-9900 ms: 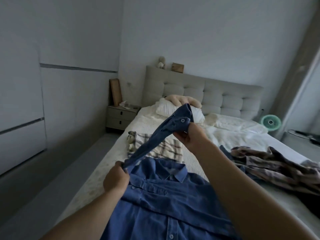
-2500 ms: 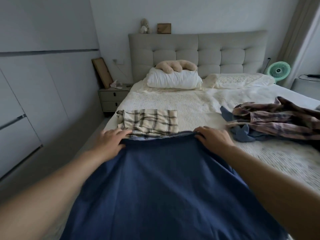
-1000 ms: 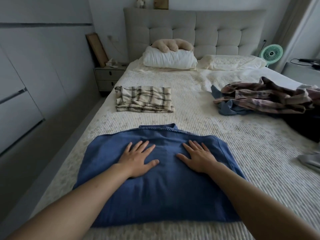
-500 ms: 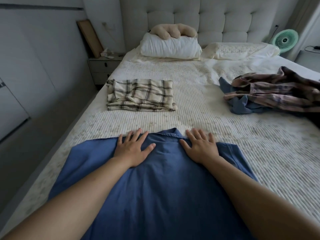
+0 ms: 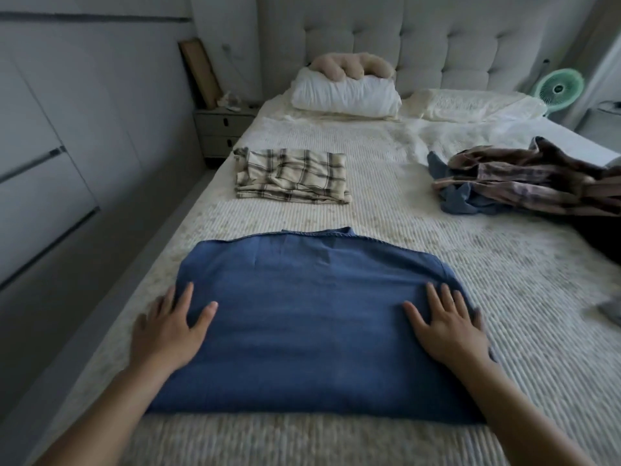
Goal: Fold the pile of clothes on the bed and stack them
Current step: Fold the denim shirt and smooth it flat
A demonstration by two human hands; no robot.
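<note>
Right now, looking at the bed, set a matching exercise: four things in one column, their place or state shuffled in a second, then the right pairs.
Things:
1. blue shirt
2. cream plaid shirt
3. brown plaid shirt
4. white pillow

States:
A. crumpled, unfolded, at the right
B. folded, untouched, near the bed's left edge
C. against the headboard
D. flat under both hands

Pairs: 1-D, 2-B, 3-A, 4-C
</note>
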